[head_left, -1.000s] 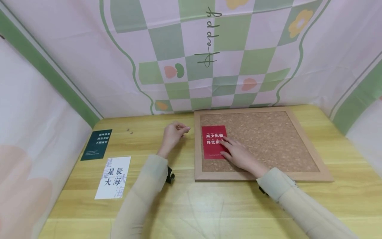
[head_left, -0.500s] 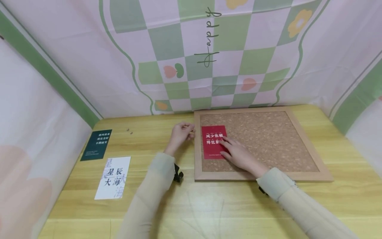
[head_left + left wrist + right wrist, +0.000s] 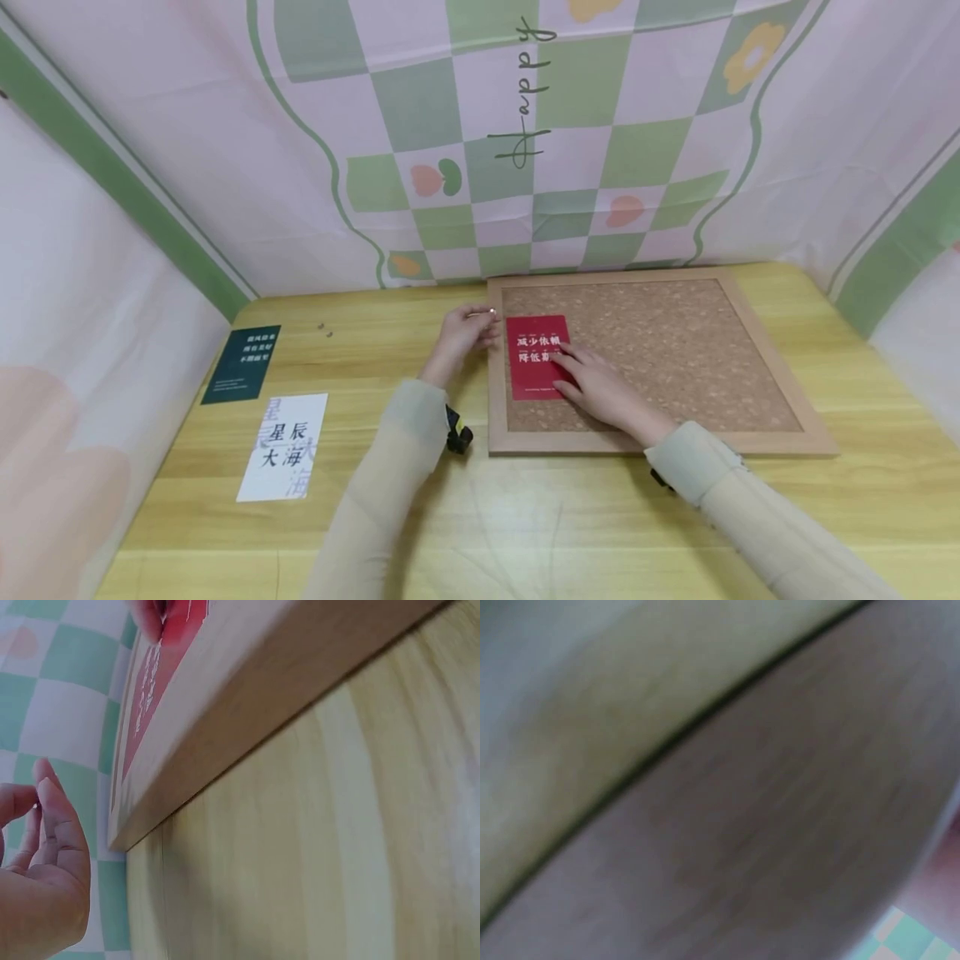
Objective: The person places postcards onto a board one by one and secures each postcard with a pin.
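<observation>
My left hand (image 3: pixel 467 333) pinches a tiny shiny pushpin (image 3: pixel 492 312) between thumb and fingertips, above the left edge of the framed corkboard (image 3: pixel 652 358). In the left wrist view, that left hand's (image 3: pixel 49 855) thumb and finger meet at the tips, and the pin barely shows. A red card (image 3: pixel 536 379) with white writing lies upright along the board's left side. My right hand (image 3: pixel 603 392) rests on the card's right edge with fingers extended, covering some of the writing. The right wrist view shows mostly the board's wooden frame (image 3: pixel 742 825), blurred.
A dark green card (image 3: pixel 242 367) and a white card (image 3: pixel 281 450) lie on the wooden table (image 3: pixel 450 517) at left. Two tiny pins (image 3: pixel 325 330) lie behind them. A checkered cloth (image 3: pixel 510 200) hangs directly behind the board.
My left hand has moved right and slightly away from me, from over the table to the board's left edge, still pinching. My right hand and the red card have stayed put.
</observation>
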Action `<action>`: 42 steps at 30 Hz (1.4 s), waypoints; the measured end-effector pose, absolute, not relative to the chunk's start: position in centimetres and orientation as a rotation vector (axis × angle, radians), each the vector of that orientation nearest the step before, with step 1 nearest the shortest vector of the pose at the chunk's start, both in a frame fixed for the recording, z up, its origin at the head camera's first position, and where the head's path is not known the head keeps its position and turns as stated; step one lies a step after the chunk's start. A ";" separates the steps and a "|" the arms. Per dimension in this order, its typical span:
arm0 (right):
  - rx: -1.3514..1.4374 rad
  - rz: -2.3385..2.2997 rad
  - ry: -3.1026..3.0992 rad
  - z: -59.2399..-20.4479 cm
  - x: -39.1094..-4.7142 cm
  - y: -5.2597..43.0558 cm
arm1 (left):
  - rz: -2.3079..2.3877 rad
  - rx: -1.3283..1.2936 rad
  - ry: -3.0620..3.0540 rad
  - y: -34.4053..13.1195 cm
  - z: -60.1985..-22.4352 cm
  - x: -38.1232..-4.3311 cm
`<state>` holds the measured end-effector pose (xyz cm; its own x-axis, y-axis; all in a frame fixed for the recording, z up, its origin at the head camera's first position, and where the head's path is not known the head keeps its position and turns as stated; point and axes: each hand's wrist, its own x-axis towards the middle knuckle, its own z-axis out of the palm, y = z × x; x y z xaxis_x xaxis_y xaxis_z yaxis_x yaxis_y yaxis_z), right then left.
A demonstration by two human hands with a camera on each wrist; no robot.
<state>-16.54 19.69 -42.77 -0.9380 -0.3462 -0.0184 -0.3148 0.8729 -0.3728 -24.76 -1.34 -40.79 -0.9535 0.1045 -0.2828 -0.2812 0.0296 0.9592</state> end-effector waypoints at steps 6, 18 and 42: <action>-0.521 -0.569 2.958 -42.7 -16.6 19.7 | 1.998 -0.167 1.999 -0.9 -40.6 -24.9; -0.527 -0.569 2.958 -42.9 -16.5 19.7 | 1.951 -0.156 2.001 0.3 -40.8 -25.6; -0.564 -0.566 2.974 -42.9 -16.7 19.7 | 2.014 -0.225 1.951 3.8 -41.6 -26.2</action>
<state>-16.68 19.75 -42.88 -0.9311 -0.3646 0.0071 -0.3417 0.8657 -0.3659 -26.19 3.77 -41.55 -0.9341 0.1229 -0.3352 -0.3390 -0.0106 0.9407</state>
